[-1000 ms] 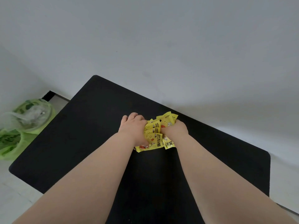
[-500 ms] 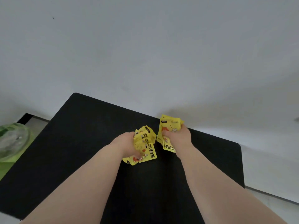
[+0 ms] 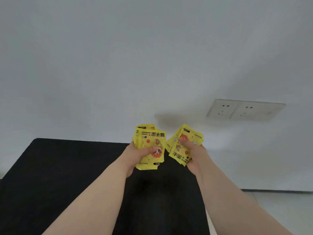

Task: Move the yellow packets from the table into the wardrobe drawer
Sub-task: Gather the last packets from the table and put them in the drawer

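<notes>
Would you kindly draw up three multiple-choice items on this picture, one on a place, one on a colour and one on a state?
1. Where is the wall socket?
A. On the floor.
B. On the wall, above and right of the right hand.
C. At the wall's far left.

2. What colour is the table top?
A. White.
B. Green.
C. Black.

3. How are the yellow packets held?
A. Loose on the table top.
B. All in one hand.
C. A bunch in each hand.

Key: 1 B, it sits on the wall beyond that hand; 2 C, its surface is plainly black; 3 C, the left hand and right hand each grip a bunch.
</notes>
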